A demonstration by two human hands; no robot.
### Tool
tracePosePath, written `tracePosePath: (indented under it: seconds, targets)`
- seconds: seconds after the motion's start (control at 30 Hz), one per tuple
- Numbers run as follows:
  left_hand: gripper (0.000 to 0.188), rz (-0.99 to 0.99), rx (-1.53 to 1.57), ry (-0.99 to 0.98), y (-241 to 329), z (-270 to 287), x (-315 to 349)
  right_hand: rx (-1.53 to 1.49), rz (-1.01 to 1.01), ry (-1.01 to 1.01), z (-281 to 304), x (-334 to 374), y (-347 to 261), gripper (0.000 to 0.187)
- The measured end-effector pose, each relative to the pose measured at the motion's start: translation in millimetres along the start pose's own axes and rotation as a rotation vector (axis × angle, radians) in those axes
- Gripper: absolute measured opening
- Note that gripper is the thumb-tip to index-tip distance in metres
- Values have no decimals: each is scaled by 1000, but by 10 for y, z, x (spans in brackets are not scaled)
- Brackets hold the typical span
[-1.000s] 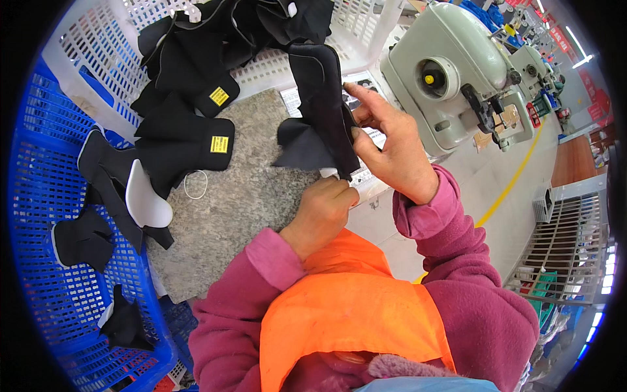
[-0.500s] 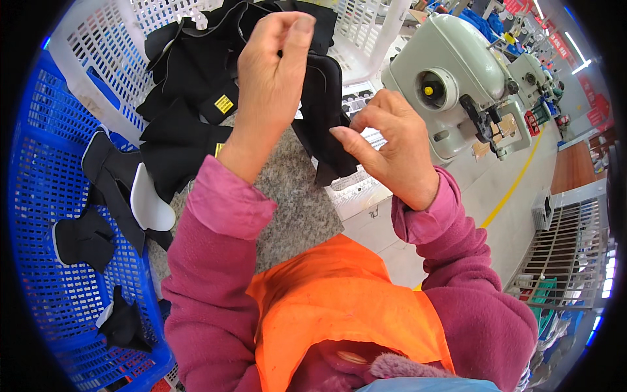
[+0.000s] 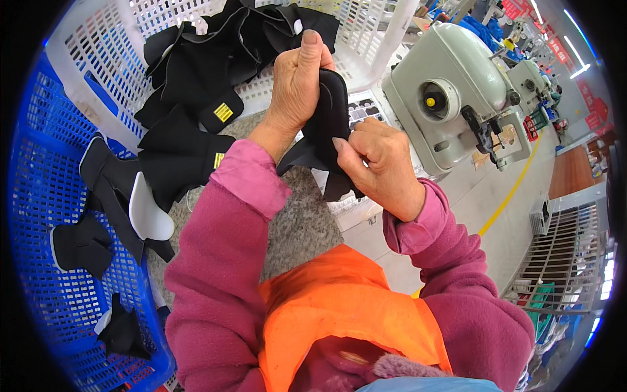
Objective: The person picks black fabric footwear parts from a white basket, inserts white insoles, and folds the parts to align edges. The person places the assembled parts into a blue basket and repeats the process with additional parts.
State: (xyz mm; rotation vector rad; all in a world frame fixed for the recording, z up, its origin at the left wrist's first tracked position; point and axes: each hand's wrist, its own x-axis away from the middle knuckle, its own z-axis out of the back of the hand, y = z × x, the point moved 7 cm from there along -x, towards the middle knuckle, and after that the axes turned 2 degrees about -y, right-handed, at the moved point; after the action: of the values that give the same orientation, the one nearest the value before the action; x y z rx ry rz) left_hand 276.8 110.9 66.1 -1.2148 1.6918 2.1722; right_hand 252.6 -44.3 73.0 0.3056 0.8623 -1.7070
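Both hands hold a black padded fabric piece with a rounded top edge, raised above the grey speckled work surface. My left hand is closed on its left upper side, thumb pointing up, with most fingers hidden behind. My right hand pinches its right lower edge, with the thumb against the front and the fingers curled. The lower flaps of the piece hang below the hands. Left of my left wrist lie black fabric pieces with yellow labels.
A white perforated basket holds more black pieces at the back. A blue crate with black pieces and a white curved piece stands at left. On the right is a pale green sewing machine. A wire rack stands farther right.
The black piece has come more upright, its rounded edge showing more fully. My left hand has moved slightly right and down; my right hand has shifted a little lower and left.
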Motion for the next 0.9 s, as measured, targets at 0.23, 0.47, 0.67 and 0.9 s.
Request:
tracePosePath:
  seconds: [0.23,0.47,0.67,0.9]
  targets:
    - [76,93,174,-168,-242,-164,-86,31,75,73,-85,-60,-57,26]
    - [74,-46,285,-307,-206,-162,-199,-23,61,36,-45,-18,22,27]
    - [77,-29,282,-258,-272,-232,-86,15,30,90,-152,69,88,27]
    - [74,-230,95,-281,-54,-152,-146,-34,69,51,-97,25,43,28]
